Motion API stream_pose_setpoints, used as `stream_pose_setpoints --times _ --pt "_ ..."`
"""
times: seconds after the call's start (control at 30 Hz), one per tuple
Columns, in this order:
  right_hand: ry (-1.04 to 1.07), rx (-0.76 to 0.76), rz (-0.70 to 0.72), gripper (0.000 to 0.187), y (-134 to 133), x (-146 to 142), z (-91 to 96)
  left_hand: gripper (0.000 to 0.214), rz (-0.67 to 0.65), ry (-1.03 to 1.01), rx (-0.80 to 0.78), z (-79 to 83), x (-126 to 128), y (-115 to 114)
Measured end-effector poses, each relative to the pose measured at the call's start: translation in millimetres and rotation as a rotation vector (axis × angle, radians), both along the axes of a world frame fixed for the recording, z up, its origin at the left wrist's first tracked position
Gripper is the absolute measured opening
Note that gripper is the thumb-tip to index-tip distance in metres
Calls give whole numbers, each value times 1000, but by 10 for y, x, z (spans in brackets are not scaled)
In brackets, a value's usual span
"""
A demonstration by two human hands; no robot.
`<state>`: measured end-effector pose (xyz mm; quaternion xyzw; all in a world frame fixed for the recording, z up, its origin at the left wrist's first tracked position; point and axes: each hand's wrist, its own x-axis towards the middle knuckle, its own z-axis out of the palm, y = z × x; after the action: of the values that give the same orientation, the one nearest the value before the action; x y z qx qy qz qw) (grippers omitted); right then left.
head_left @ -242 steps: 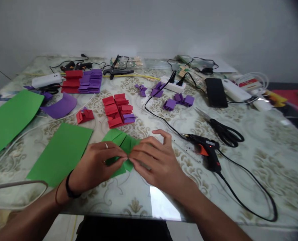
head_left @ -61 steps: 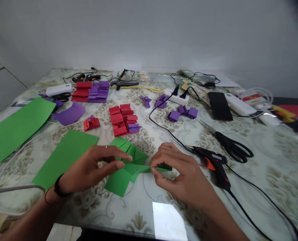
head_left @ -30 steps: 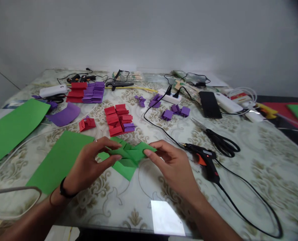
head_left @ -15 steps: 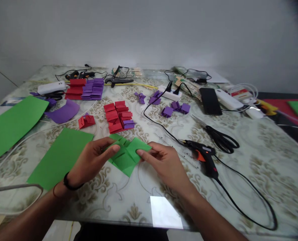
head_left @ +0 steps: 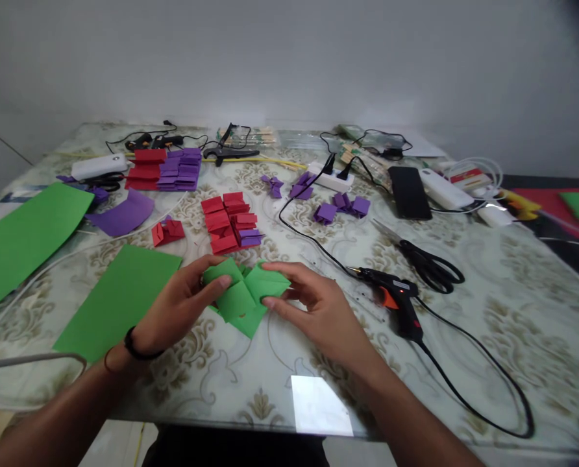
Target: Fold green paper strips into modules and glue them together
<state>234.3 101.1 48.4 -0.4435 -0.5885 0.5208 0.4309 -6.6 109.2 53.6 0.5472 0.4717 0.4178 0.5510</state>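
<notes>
A folded piece of green paper (head_left: 243, 305) is held between my two hands just above the table, with creases and raised flaps on its upper face. My left hand (head_left: 187, 298) pinches its left side, thumb on top. On the right, my right hand (head_left: 313, 308) grips a flap between thumb and fingers. Behind the paper lies a block of red folded paper pieces (head_left: 228, 224) with one purple piece in it. A single red folded piece (head_left: 167, 231) sits to the left of that block. Flat green paper (head_left: 119, 301) lies beside my left forearm.
A hot glue gun (head_left: 391, 295) with a lit orange light and black scissors (head_left: 430, 266) lie to the right. Purple folded pieces (head_left: 324, 213) sit near a white power strip (head_left: 331, 176). A phone (head_left: 409, 193) lies farther right. Cords cross the table.
Flaps of the green paper have been lifted and folded inward. My right fingers have moved up over the right flap, and my left hand has brought the left side up.
</notes>
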Motion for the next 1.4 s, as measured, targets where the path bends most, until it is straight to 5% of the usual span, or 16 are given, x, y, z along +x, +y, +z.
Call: stream_pose_setpoints --times 0.13,0.3,0.47,0.67,0.9,1.13,1.27,1.4 --pt "4 -46 -22 33 53 74 4 47 -147 -51 68 14 -65 20" --pt "76 -165 -1 40 124 147 -15 102 -228 299 509 43 -117 51" --pt "63 -195 102 41 96 105 0 58 -186 591 787 51 -81 30" --pt "57 -160 93 58 35 55 33 7 -23 637 649 105 -35 -9" --pt "-19 -20 122 51 -24 14 17 17 -104 293 208 113 7 -36" --pt "-291 332 89 49 -54 1 -8 18 31 165 67 163 50 -30" --pt "-348 449 109 58 -45 -16 -21 22 44 115 30 134 37 -39" --pt "-410 513 137 44 -41 -25 -5 21 21 -21 -93 43 -6 -44"
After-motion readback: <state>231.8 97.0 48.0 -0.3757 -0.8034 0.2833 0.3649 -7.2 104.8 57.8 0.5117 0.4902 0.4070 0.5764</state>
